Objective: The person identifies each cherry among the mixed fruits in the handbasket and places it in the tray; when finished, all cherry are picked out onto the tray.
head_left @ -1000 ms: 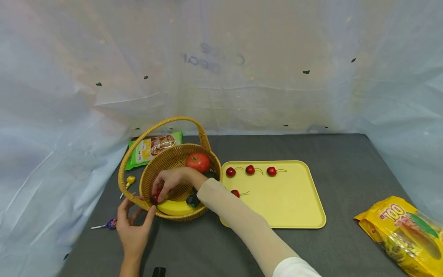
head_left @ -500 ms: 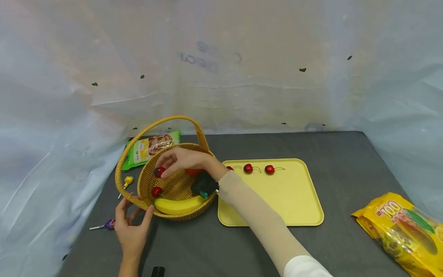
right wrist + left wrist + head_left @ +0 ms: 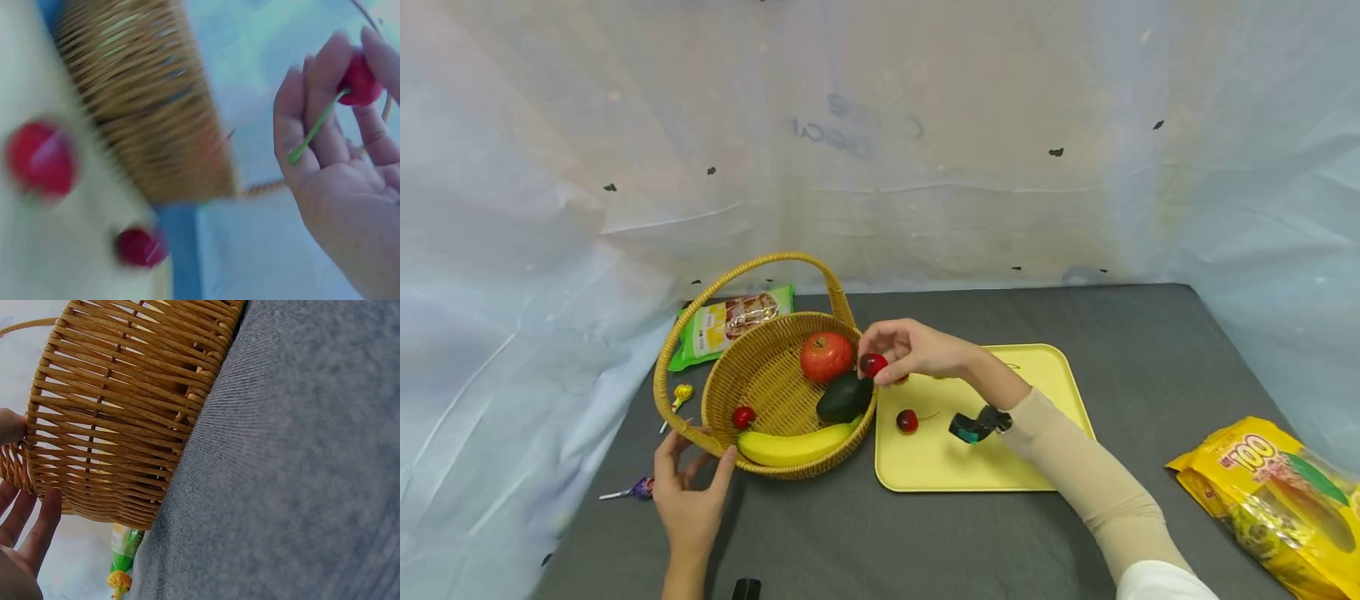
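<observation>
My left hand (image 3: 691,500) grips the near-left rim of a wicker basket (image 3: 775,358), thumb and fingers on either side in the left wrist view. My right hand (image 3: 925,350) pinches a cherry (image 3: 872,364) above the gap between basket and yellow tray (image 3: 992,473); its green stem shows in the right wrist view. Inside the basket lie another cherry (image 3: 743,417), a banana (image 3: 797,446), a dark green avocado-like fruit (image 3: 844,400) and a red apple-like fruit (image 3: 826,357). A stemmed cherry (image 3: 907,421) lies on the tray's left side; the right hand mostly covers the tray's back row.
Behind the basket lies a green snack packet (image 3: 733,321). Left of it are a yellow lollipop (image 3: 682,393) and a purple lollipop (image 3: 642,488). A yellow mango-print bag (image 3: 1277,508) lies at the far right. The tall basket handle (image 3: 752,265) arches over the basket's back left.
My right hand has lifted a cherry from the basket's left side and carried it right, past the basket's right rim. One cherry stays in the basket. The left hand keeps its hold.
</observation>
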Motion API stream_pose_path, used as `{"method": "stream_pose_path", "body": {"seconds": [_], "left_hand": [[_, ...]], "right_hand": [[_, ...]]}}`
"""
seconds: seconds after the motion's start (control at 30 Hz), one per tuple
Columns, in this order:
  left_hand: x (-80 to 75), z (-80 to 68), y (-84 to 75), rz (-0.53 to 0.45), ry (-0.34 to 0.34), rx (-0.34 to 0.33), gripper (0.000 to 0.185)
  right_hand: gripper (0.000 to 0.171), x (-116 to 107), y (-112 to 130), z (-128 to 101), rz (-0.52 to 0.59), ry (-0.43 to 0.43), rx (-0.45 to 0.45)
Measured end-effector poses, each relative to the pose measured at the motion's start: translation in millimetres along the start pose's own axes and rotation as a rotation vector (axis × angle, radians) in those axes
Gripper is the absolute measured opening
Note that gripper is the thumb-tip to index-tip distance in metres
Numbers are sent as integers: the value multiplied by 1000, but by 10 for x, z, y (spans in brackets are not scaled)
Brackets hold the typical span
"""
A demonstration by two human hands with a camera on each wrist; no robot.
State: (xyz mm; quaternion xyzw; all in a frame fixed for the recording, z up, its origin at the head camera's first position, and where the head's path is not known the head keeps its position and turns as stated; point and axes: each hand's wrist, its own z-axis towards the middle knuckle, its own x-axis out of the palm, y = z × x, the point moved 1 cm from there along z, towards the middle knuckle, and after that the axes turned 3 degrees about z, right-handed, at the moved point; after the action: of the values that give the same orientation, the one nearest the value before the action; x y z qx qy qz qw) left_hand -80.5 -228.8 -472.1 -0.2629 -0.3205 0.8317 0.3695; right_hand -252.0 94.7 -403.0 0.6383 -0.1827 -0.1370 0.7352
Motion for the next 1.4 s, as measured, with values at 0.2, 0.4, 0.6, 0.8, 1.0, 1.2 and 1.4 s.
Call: {"method": "stream_pose_path", "body": {"seconds": [0.2, 0.4, 0.6, 0.8, 1.0, 1.2, 1.4], "left_hand": [[-4, -34, 101, 10, -7, -21, 70], [24, 9, -115, 10, -14, -10, 66], [31, 34, -213, 14, -11, 3, 64], [26, 31, -204, 27, -9, -2, 64], [21, 24, -202, 40, -12, -12, 66], [18, 26, -193, 31, -10, -8, 64], [19, 20, -160, 35, -6, -20, 64]], "right_hand": [[39, -172, -247, -631, -62, -194, 153], [36, -171, -415, -980, -214, -274, 192], [32, -111, -529, -1069, -400, -290, 183], [31, -79, -602, -1058, -520, -310, 170], [31, -71, -618, -1054, -580, -306, 168], [32, -64, -618, -1061, -587, -297, 177], [34, -68, -567, -1072, -636, -297, 197]]}}
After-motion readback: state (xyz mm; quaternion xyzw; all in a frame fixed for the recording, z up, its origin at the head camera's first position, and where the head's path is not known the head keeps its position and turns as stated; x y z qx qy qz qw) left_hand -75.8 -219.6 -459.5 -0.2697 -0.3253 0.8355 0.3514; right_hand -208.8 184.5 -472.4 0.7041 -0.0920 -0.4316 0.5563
